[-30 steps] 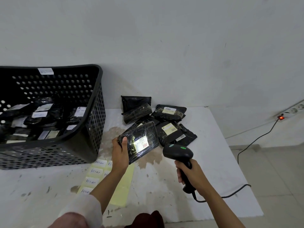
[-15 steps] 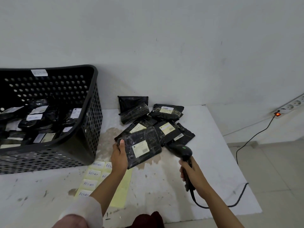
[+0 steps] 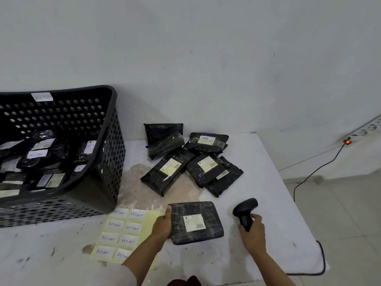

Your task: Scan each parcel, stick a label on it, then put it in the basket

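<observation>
A black wrapped parcel [image 3: 195, 221] with a white address label lies flat on the white table [image 3: 268, 193], label up. My left hand [image 3: 162, 223] grips its left edge. My right hand [image 3: 252, 232] holds the handle of the black barcode scanner [image 3: 245, 209], which stands near the table just right of the parcel. A yellow sheet of white "RETURN" labels [image 3: 123, 232] lies left of my left hand. The black perforated basket [image 3: 109, 141] at the left holds several labelled parcels. A pile of several black parcels [image 3: 185, 162] lies behind on the table.
The scanner's black cable [image 3: 321, 259] loops over the table's right edge. A power strip [image 3: 362, 133] with a red light runs along the wall at the right, with a cord hanging to the tiled floor. A brownish stain marks the tabletop by the pile.
My left hand has lowered the parcel from in front of the pile to flat on the table. My right hand has swung the scanner away to the right and down.
</observation>
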